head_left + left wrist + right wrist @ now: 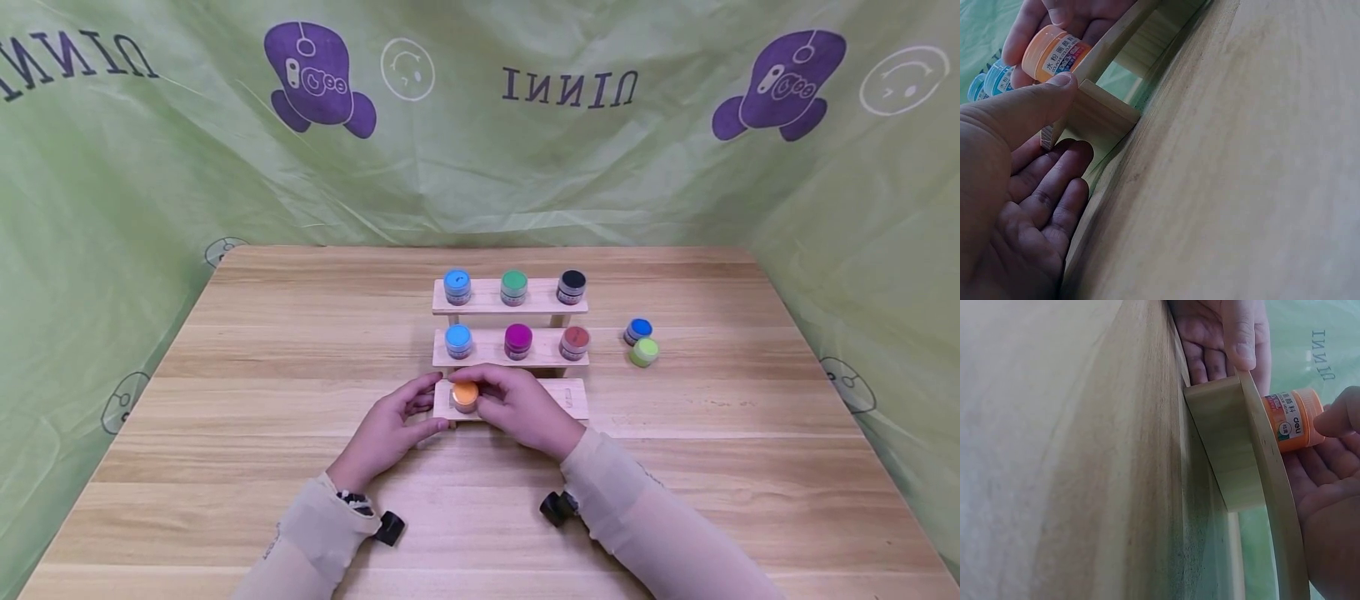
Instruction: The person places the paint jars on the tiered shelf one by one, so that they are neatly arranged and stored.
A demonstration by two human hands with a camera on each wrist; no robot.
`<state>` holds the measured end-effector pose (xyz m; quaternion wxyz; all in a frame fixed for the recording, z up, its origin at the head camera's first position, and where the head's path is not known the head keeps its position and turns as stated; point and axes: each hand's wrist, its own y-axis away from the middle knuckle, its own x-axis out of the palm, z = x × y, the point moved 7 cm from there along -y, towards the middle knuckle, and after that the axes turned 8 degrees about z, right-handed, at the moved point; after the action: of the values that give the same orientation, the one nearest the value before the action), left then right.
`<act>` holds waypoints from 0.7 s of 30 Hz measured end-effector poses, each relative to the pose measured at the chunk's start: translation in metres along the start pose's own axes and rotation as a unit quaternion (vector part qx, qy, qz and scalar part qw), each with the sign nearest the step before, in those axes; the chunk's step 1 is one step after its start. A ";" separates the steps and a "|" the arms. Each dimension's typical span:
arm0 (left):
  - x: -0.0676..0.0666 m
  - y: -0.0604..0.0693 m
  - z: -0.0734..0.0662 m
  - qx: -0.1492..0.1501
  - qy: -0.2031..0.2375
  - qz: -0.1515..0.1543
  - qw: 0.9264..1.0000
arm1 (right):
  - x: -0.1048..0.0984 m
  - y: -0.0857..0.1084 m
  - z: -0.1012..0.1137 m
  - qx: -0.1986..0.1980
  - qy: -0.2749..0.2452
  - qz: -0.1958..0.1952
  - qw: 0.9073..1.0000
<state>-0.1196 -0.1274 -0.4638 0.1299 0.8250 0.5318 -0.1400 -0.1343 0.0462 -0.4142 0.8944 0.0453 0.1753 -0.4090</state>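
Note:
A three-tier wooden stand point(543, 406) rises in steps on the table. An orange-lidded paint jar point(465, 397) stands upright at the left of its lowest step. My right hand point(528, 412) pinches this jar between thumb and fingers, as the right wrist view also shows. At the step's left end, my left hand point(386, 433) holds the board, thumb at the front edge and fingers around the far side. The middle step bears a light blue jar point(458, 342), a purple jar point(517, 342) and a brown-red jar point(574, 342).
On the top step stand a blue jar point(457, 287), a green jar point(513, 287) and a black jar point(572, 287). Right of the stand, a dark blue jar point(638, 332) and a lime green jar point(643, 352) sit on the wooden table point(712, 500). Green cloth point(465, 183) hangs around.

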 end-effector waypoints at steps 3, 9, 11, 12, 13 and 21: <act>0.000 0.000 0.000 0.000 0.000 0.000 1.000 | 0.001 -0.001 0.000 -0.001 0.001 0.003 1.000; 0.000 -0.001 0.000 0.004 -0.001 0.000 1.000 | 0.001 -0.002 0.002 -0.003 -0.006 0.009 1.000; 0.000 -0.001 0.000 0.004 -0.002 0.000 1.000 | 0.002 -0.003 0.001 -0.003 -0.009 0.012 1.000; 0.000 -0.001 0.000 0.005 -0.003 0.001 1.000 | 0.002 -0.004 0.001 -0.003 -0.009 0.013 1.000; 0.000 -0.001 0.000 0.003 -0.003 0.001 1.000 | 0.002 -0.004 0.001 -0.002 -0.008 0.013 1.000; 0.000 0.000 0.000 0.004 -0.002 0.004 1.000 | 0.002 -0.005 0.001 -0.002 -0.007 0.011 1.000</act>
<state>-0.1200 -0.1274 -0.4634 0.1284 0.8275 0.5274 -0.1433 -0.1367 0.0408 -0.4136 0.9001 0.0424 0.1690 -0.3992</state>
